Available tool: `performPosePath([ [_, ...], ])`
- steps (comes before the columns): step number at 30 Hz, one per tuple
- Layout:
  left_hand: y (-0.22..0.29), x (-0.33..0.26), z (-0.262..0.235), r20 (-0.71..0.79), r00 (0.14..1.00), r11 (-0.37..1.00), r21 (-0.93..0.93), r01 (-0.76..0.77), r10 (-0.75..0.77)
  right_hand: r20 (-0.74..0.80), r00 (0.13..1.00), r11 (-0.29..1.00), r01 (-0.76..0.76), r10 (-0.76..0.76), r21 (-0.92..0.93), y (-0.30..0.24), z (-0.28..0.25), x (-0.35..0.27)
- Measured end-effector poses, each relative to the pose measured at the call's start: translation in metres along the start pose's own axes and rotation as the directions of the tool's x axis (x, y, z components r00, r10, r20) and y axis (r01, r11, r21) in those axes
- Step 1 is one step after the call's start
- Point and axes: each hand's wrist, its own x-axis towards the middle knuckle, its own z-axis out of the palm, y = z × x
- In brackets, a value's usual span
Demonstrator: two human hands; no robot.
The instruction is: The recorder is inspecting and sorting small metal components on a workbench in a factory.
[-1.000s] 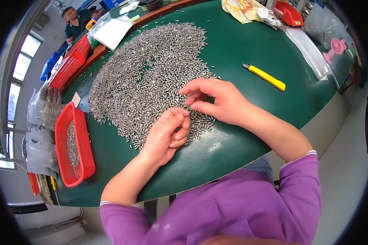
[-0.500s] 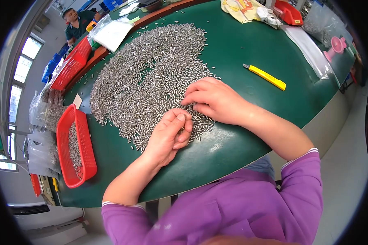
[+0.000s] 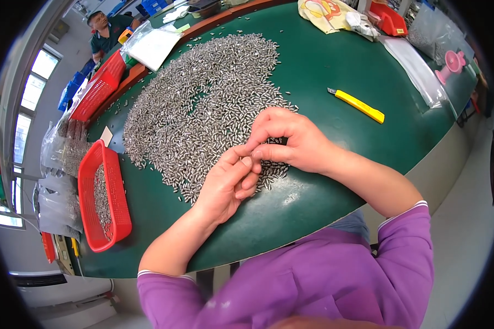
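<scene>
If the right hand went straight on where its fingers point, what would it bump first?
Probably the left hand. The right hand points leftward at it, and the two look right up against each other, though this one view leaves actual contact unclear.

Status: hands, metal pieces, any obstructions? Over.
Left hand, right hand: fingertips together; grip contents hidden. Metal pieces: loosely heaped beneath. Yellow cutter: off right, not blocking.

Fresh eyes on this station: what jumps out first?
The broad pile of small silvery metal pieces on the green tabletop, with the left hand and right hand bringing their fingertips together over its near edge. After that, the red basket left of the pile, with similar pieces inside, and the yellow cutter lying to the right.
</scene>
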Motion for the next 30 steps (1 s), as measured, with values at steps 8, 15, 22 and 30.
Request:
performPosePath([
  [8,-0.004,0.002,-0.006,0.003,0.999,0.998,-0.038,-0.049,0.049,0.028,0.998,0.983,-0.066,0.062,0.172,-0.002,-0.001,-0.002],
  [15,0.0,0.0,0.002,-0.024,1.0,0.999,0.053,-0.008,0.009,0.099,0.993,0.998,0.058,-0.058,0.002,0.002,0.001,-0.003],
  [22,-0.005,0.002,-0.004,0.034,0.998,0.996,0.067,-0.055,0.053,0.063,0.997,0.99,0.044,-0.035,-0.137,0.0,-0.002,0.0],
  [30,-0.003,0.001,-0.005,0.047,0.998,0.998,0.047,-0.042,0.04,0.148,0.988,0.833,0.046,0.043,-0.551,0.015,-0.004,-0.006],
])
